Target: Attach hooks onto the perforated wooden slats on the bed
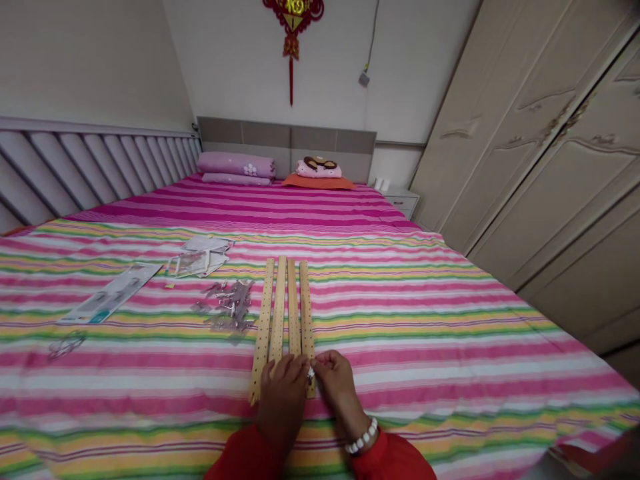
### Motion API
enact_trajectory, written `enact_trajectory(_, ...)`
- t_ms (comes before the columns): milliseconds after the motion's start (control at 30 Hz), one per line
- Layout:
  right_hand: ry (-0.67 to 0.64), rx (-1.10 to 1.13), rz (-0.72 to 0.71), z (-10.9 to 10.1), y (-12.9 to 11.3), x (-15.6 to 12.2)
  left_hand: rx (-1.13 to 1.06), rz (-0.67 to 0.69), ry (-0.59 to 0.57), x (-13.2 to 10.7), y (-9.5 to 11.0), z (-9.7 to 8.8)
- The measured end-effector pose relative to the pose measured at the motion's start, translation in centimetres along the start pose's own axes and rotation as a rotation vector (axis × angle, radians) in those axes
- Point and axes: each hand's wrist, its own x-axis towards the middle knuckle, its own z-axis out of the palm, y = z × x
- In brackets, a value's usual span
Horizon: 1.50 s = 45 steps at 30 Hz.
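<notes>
Several long wooden slats (285, 303) with rows of holes lie side by side on the striped bedspread (430, 320), running away from me. My left hand (284, 390) rests on their near ends, fingers curled over the wood. My right hand (336, 381), with a white bead bracelet at the wrist, pinches a small shiny metal piece (311, 373) at the near end of the rightmost slat. Both sleeves are red.
A pile of small metal parts (227, 307) lies just left of the slats. Further left are clear plastic bags (200, 260), a printed sheet (113, 293) and another metal bit (65, 345). Pillows (237, 167) sit at the headboard; a wardrobe (550, 167) stands right.
</notes>
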Motion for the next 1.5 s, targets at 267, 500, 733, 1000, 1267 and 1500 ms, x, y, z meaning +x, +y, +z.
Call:
enact_trajectory(267, 0.0, 0.073, 0.028, 0.4, -0.2, -0.2, -0.105, -0.02, -0.009, 0.1, -0.7, 0.2)
enact_trajectory(500, -0.052, 0.126, 0.062, 0.2, -1.3, -1.0, -0.107, -0.137, 0.011, -0.1, 0.0, 0.0)
enact_trajectory(733, -0.043, 0.115, 0.048, 0.3, -0.1, -0.3, -0.041, -0.117, 0.001, -0.3, 0.3, 1.0)
enact_trajectory(1000, -0.048, 0.117, 0.045, 0.4, -0.6, -0.3, -0.091, -0.117, -0.088, 0.1, 0.4, -0.1)
enact_trajectory(1267, -0.176, 0.115, 0.176, -0.4, -1.2, -1.0, -0.469, -0.197, 0.152, 2.7, -5.7, -3.7)
enact_trajectory(1500, -0.175, 0.135, 0.16, -0.6, -0.6, -0.7, -0.269, -0.66, 0.147, 8.1, -14.9, -7.5)
